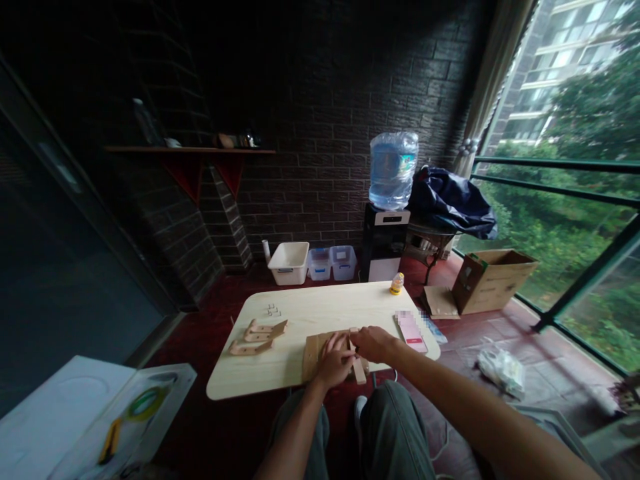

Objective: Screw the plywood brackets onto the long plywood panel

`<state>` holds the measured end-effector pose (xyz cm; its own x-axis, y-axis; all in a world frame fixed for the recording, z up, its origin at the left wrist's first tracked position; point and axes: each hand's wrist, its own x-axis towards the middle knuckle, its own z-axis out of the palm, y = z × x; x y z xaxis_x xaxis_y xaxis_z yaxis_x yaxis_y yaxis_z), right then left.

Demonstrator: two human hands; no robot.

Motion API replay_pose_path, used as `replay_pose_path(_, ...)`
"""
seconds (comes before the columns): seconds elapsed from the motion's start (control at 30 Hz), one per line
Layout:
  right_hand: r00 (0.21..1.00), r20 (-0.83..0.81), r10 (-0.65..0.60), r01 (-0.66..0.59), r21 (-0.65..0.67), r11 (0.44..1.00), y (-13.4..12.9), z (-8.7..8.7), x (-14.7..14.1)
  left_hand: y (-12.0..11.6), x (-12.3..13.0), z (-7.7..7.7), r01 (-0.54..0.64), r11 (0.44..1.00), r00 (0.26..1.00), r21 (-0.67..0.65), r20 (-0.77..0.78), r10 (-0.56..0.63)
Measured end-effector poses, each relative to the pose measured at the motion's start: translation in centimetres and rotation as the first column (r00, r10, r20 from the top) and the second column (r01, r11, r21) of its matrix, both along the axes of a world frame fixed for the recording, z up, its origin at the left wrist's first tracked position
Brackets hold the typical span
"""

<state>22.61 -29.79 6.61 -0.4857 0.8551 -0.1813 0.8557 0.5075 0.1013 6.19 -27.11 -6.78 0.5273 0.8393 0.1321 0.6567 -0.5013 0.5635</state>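
A flat brown piece of cardboard lies at the near edge of the pale table, with a narrow light wooden strip across its right side. My left hand rests on the cardboard, fingers stretched out, thumb reaching toward the strip. Over the strip's far part, my right hand is closed, its fingers curled down; whatever is in them is hidden. To the left are angled wooden pieces with holes, one nearer and others behind it. Several small bent metal pieces lie beyond these.
A phone with a pink screen and a small yellow-labelled bottle are on the table's right. Plastic bins and a water dispenser stand behind. An open cardboard box is at right, an open white case at left.
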Motion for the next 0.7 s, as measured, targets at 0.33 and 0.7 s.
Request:
replay_pose_path(0.33,0.999,0.033,-0.029,0.029,-0.025,0.999,0.6,-1.1,0.2,0.1,0.3,0.1,-0.014,1.0,1.0,0.007,-0.017,0.014)
replay_pose_path(0.7,0.999,0.031,0.025,-0.026,0.031,0.999,0.2,0.2,-0.3,0.1,0.1,-0.2,-0.016,1.0,1.0,0.016,0.013,0.015)
